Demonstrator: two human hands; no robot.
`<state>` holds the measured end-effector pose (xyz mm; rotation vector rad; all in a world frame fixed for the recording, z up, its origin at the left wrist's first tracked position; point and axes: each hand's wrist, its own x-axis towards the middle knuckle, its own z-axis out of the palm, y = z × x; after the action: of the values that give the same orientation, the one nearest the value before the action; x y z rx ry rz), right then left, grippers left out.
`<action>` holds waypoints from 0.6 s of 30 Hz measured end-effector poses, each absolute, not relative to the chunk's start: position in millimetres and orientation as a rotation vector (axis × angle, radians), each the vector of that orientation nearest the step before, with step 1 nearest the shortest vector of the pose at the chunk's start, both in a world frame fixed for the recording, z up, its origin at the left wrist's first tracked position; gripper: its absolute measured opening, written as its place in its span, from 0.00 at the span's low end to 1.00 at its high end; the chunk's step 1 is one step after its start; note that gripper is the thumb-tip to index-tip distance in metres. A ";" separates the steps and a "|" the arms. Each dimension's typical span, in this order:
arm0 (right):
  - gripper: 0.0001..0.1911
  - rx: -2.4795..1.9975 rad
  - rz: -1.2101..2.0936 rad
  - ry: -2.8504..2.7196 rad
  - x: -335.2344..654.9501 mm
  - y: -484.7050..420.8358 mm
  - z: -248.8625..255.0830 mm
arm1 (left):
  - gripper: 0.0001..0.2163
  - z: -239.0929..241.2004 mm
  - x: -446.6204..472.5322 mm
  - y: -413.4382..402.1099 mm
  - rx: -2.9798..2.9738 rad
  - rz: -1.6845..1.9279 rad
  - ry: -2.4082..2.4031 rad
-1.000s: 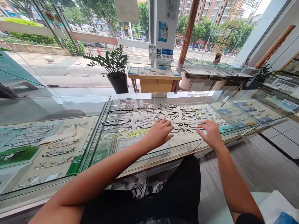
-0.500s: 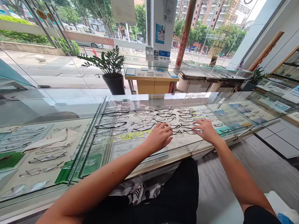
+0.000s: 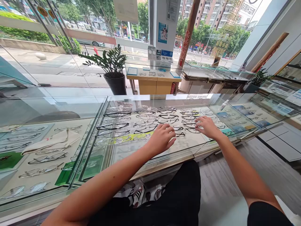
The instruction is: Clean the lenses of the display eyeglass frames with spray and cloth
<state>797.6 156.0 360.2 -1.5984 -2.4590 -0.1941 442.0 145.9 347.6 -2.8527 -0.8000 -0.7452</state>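
Observation:
Several rows of eyeglasses lie on the glass display counter [image 3: 181, 150] in front of me. My left hand [image 3: 162, 138] hovers at the near end of the rows, palm down, with loosely bent fingers and the thumb apart. It covers part of a dark-framed pair of glasses [image 3: 180, 134]. To the right, my right hand [image 3: 208, 126] reaches over the right-hand column, thumb and fingers apart. Its fingertips are at the end of another pair of glasses [image 3: 191, 130]; whether they touch it I cannot tell. Neither hand shows anything gripped.
A white cloth [image 3: 53, 142] and more glasses show in the left case. A small white bottle [image 3: 224, 104] stands on the counter at the right. Beyond the counter are a potted plant [image 3: 115, 77] and a low wooden cabinet [image 3: 154, 85].
My right hand has shifted slightly away from me, toward the farther glasses. My left hand has stayed in nearly the same place. The view has moved a little.

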 end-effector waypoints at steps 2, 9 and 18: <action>0.10 -1.592 -0.114 -2.484 794.5 151.3 374.4 | 0.10 348.5 441.9 145.4 -2.862 -0.781 -0.806; 0.19 -1.737 0.436 -2.412 771.9 164.3 500.0 | 0.12 365.0 439.6 152.6 -2.928 -1.143 -1.022; 0.13 -1.129 0.664 -2.267 662.6 202.9 535.7 | 0.19 423.2 367.3 198.5 -3.069 -1.957 -1.521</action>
<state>662.6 202.9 535.7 -1.1293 -2.2665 0.6639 367.3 198.5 423.2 -3.0693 -1.5209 -1.9574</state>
